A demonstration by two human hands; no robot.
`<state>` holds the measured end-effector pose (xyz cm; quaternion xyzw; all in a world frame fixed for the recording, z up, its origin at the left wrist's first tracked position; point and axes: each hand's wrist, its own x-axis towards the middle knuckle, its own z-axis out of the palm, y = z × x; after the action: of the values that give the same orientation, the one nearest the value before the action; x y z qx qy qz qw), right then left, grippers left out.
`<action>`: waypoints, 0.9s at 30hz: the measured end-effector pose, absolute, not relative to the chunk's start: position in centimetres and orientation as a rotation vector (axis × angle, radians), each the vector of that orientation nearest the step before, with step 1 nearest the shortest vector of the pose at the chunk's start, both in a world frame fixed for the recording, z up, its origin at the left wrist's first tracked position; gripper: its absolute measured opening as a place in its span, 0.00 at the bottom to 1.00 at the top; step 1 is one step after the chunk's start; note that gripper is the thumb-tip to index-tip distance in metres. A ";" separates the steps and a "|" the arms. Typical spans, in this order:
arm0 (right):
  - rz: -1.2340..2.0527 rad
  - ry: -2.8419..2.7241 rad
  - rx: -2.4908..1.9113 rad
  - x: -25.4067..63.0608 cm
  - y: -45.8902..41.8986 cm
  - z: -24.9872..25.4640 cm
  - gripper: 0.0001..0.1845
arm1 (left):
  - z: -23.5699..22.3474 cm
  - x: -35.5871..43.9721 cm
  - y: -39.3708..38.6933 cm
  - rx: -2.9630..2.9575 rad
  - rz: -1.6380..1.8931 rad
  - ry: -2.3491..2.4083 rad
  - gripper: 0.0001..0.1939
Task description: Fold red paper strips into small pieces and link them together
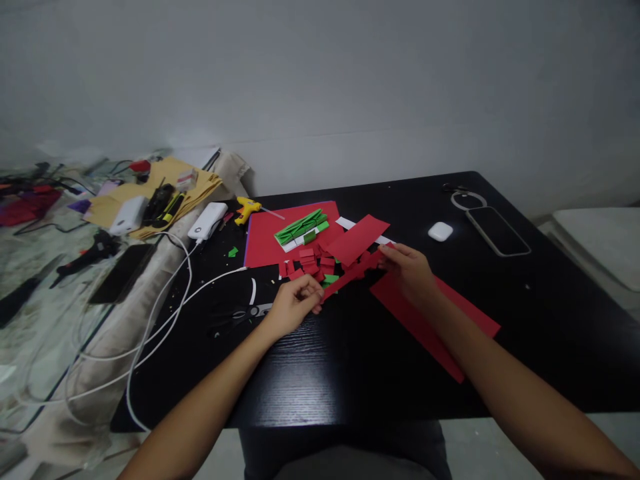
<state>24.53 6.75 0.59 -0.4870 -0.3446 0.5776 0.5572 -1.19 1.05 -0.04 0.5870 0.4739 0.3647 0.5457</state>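
A narrow red paper strip (349,275) stretches between my two hands above the black table. My left hand (298,301) pinches its near left end, and my right hand (406,265) pinches the far right end. Behind the strip lie several small folded red paper pieces (309,257) in a loose pile. A wider red paper piece (359,240) rests over a white strip (345,223) beyond my right hand. Under my right forearm is a large red sheet (417,313), partly hidden by the arm. Scissors (240,315) with dark handles lie left of my left hand.
Green folded paper (301,228) sits on a red sheet (260,233) at the back. A yellow glue gun (247,209), a white power bank (208,221) and a white cable (215,285) are to the left. A white case (441,231) and a phone (498,231) lie right.
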 end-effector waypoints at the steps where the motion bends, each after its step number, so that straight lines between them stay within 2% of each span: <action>1: 1.359 -0.820 -1.154 24.5 6.6 0.6 0.13 | 0.0 -1.3 1.1 1.391 0.855 1.111 0.10; 17: 1.592 -0.973 -1.182 19.4 2.4 0.1 0.19 | 0.1 0.2 0.7 1.439 0.782 1.172 0.11; 27: 1.502 -0.936 -1.183 20.6 3.5 0.1 0.17 | -0.5 -0.2 1.0 1.437 0.781 1.148 0.09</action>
<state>20.64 3.49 0.06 -0.4860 -0.3843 0.6171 0.4851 -0.17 1.02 -0.46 0.6049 0.4833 0.3288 0.5408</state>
